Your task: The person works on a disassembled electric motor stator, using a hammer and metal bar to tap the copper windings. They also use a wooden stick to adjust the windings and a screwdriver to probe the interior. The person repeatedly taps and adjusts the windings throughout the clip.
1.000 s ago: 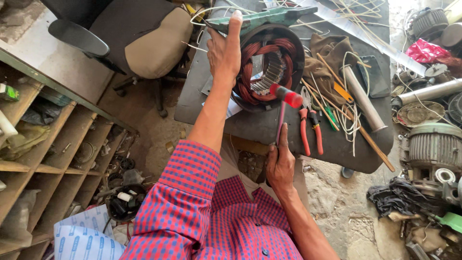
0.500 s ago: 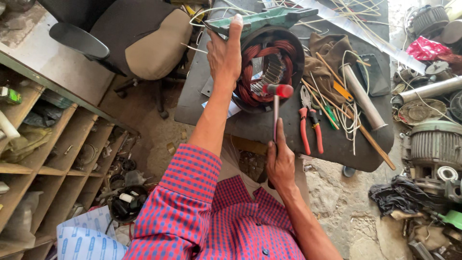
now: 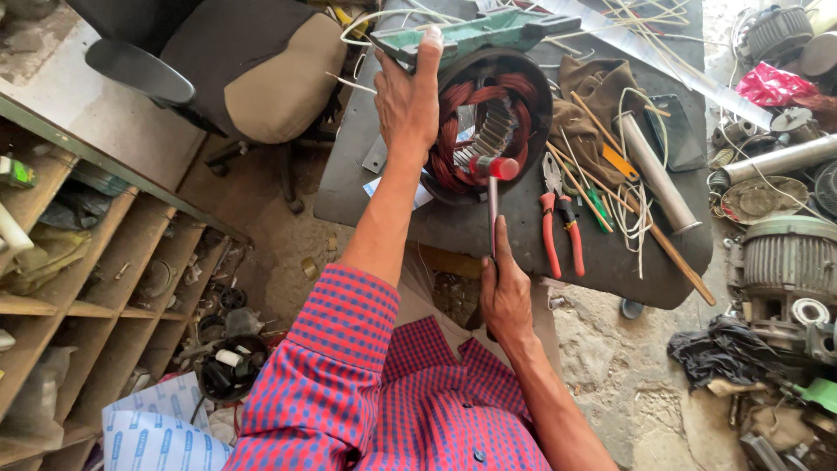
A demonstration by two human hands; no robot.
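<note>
Stator (image 3: pixel 488 131) sits on edge at 12 o'clock of the dark bench (image 3: pixel 366 201), bore facing the camera, copper windings showing around the laminated core. Green housing (image 3: pixel 471 35) rides across its top.

Left hand (image 3: pixel 405 105) is at the stator's 9 o'clock — palm flat on the rim, fingers wrapped up over the green housing, grip closed on it to steady it. Right hand (image 3: pixel 504 292) is at 6 o'clock, off the bench's near edge, grip pressed tight around the lower end of a hammer (image 3: pixel 493 187); its red-tipped head sits at the bore mouth, just at the windings.

Handling, as I judge it: iron core plus cast housing — heavy, rigid, prone to roll on edge. Hold by the housing or outer rim. Windings are soft copper with thin enamel; easily nicked, so not a place to hold.

Red-handled pliers (image 3: pixel 562 227) lie at 3 o'clock of the hammer, a metal tube (image 3: pixel 654 170) further out, loose white wire (image 3: pixel 632 209) between. Padded chair (image 3: pixel 253 61) at 10 o'clock, wooden shelves (image 3: pixel 70 279) at 8.
</note>
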